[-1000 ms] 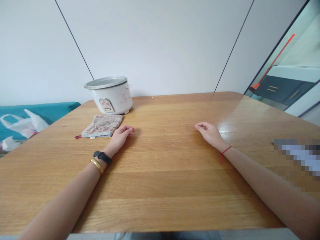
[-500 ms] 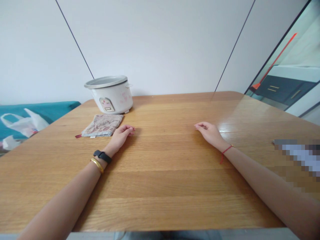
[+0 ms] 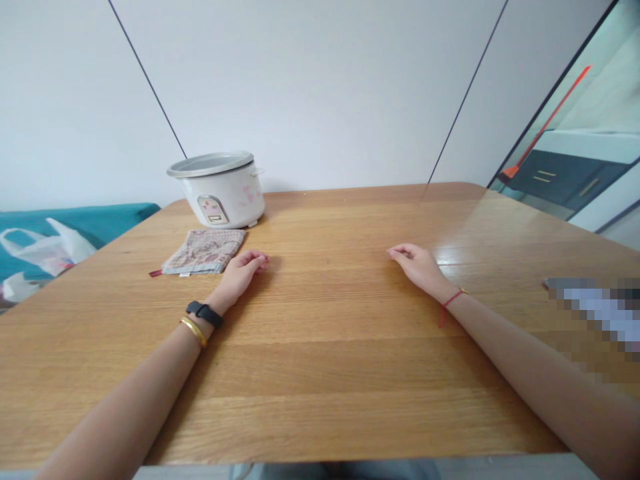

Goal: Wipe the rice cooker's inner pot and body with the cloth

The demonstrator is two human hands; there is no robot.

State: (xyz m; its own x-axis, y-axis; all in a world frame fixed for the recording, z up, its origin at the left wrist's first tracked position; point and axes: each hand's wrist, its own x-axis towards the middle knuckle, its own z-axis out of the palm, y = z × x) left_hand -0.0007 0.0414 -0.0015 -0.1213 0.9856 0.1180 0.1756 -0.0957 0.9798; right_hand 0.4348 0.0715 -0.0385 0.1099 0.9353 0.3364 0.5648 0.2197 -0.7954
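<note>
My left hand [image 3: 243, 273] rests on the wooden table [image 3: 325, 373], fingers curled together, with nothing seen in them. Just beyond its wrist side lies a folded checked cloth [image 3: 205, 252] with a red loop at one corner and a small white tag; the hand is close to its right edge. Behind the cloth stands a white rice cooker [image 3: 227, 197] with a grey rim, a front switch panel and pink flower prints; its inside is mostly hidden. My right hand [image 3: 417, 265] also rests on the tabletop, loosely closed and holding nothing visible, apart from any object.
A pale wall [image 3: 320, 93] rises behind the table. Left of the table is a teal seat [image 3: 115, 217] with white plastic bags [image 3: 55, 247]. A blurred-out item [image 3: 595, 307] lies at the right. An orange-handled broom [image 3: 550, 127] leans beyond the doorway.
</note>
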